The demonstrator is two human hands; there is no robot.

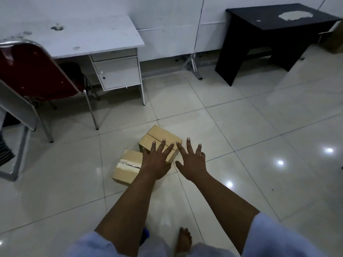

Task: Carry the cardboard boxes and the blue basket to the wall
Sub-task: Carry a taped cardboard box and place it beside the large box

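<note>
Two cardboard boxes lie side by side on the tiled floor. The farther box (157, 135) has a slit along its top. The nearer box (126, 168) has torn tape across its top. My left hand (157, 160) hovers above both boxes with fingers spread, covering part of each. To the right of the boxes, above bare floor, my right hand (191, 160) is also spread and holds nothing. A small blue thing (145, 233) peeks out near my legs at the bottom; I cannot tell what it is.
A white desk (89, 36) with a drawer cabinet stands against the white wall (167, 13) at back left, a red chair (31, 71) in front of it. A black table (274, 34) stands back right. My bare foot (183, 240) is on the tiled floor.
</note>
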